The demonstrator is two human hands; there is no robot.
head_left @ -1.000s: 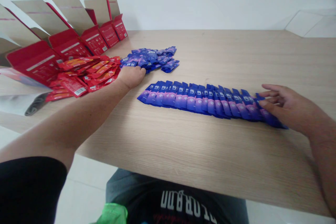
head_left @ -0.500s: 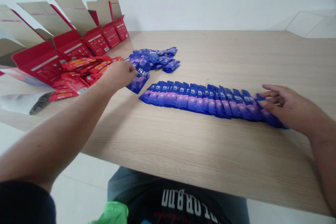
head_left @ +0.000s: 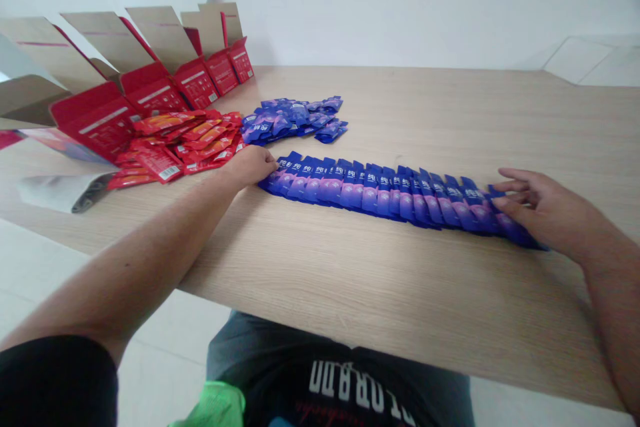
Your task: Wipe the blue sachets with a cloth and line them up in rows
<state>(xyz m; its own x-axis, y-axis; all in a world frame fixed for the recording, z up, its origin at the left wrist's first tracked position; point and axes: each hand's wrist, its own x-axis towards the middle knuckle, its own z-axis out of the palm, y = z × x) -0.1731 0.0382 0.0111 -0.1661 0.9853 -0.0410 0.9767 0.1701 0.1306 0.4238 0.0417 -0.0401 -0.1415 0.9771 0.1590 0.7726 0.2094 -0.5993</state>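
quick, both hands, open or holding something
Left hand: closed, holding a packet at the left end of the row.
Right hand: open, at the row's right end.

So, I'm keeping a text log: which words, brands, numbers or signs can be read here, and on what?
"纯": row of blue packets and pile of blue packets; the character after it is unclear.
"ORADO", apparently, upside down: black shirt; the smaller red script there is too blurred.
Too small or blurred: print on the red boxes and red packets, including any barcode digits.
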